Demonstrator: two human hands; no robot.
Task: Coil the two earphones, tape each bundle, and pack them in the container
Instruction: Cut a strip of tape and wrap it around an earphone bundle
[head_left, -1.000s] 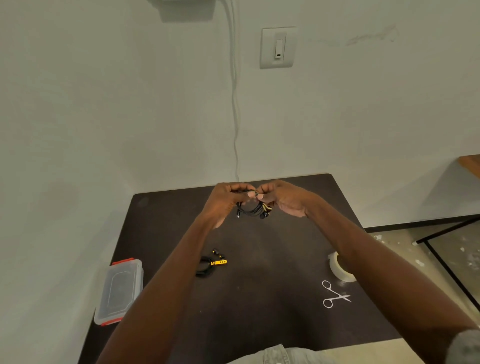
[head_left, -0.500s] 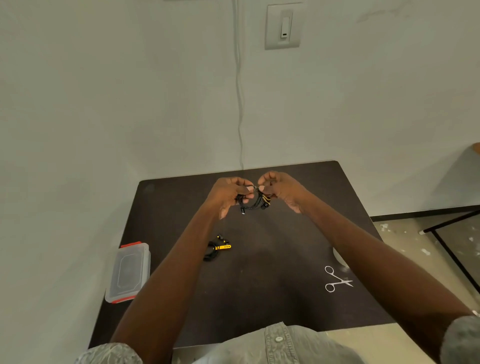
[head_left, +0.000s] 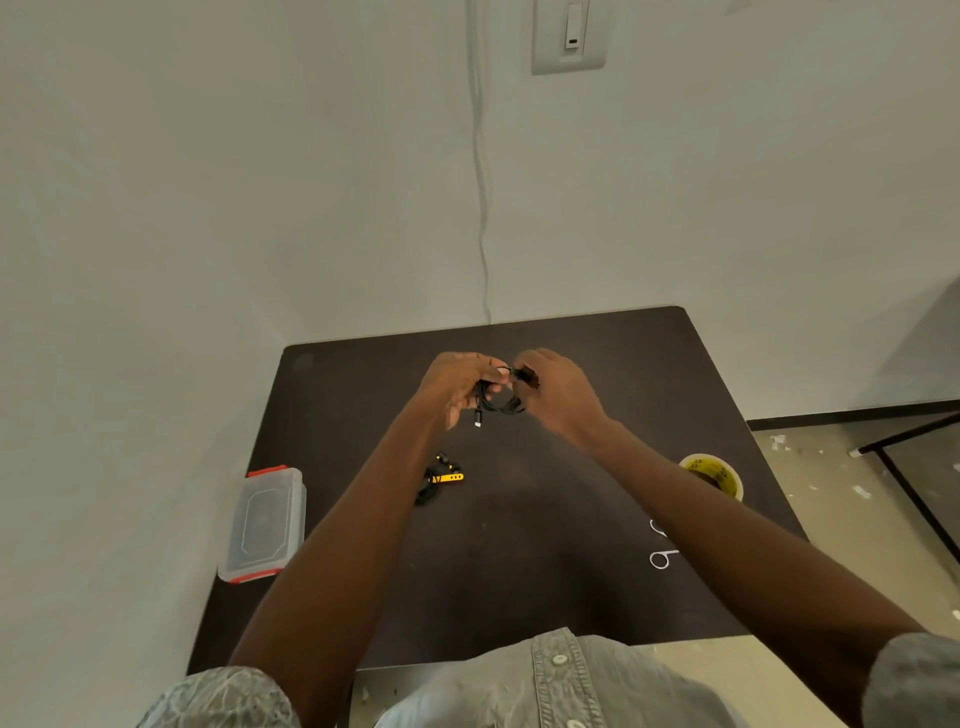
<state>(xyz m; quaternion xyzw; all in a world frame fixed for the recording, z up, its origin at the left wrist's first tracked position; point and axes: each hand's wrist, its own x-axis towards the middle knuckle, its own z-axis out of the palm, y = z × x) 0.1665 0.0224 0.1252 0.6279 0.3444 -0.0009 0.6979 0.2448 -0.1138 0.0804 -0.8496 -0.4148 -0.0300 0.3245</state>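
Since the earlier frame, little has shifted: a black earphone coil (head_left: 500, 402) is still pinched above the worktop (head_left: 571, 519) between left hand (head_left: 457, 384) and right hand (head_left: 553, 387). Another earphone (head_left: 439, 480) lies bundled; tape (head_left: 714, 475) and container (head_left: 262, 525) wait unused.

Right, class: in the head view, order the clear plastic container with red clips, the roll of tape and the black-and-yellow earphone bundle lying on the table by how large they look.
1. Clear plastic container with red clips, clearly largest.
2. Roll of tape and black-and-yellow earphone bundle: similar, both partly hidden by arms, so unranked.
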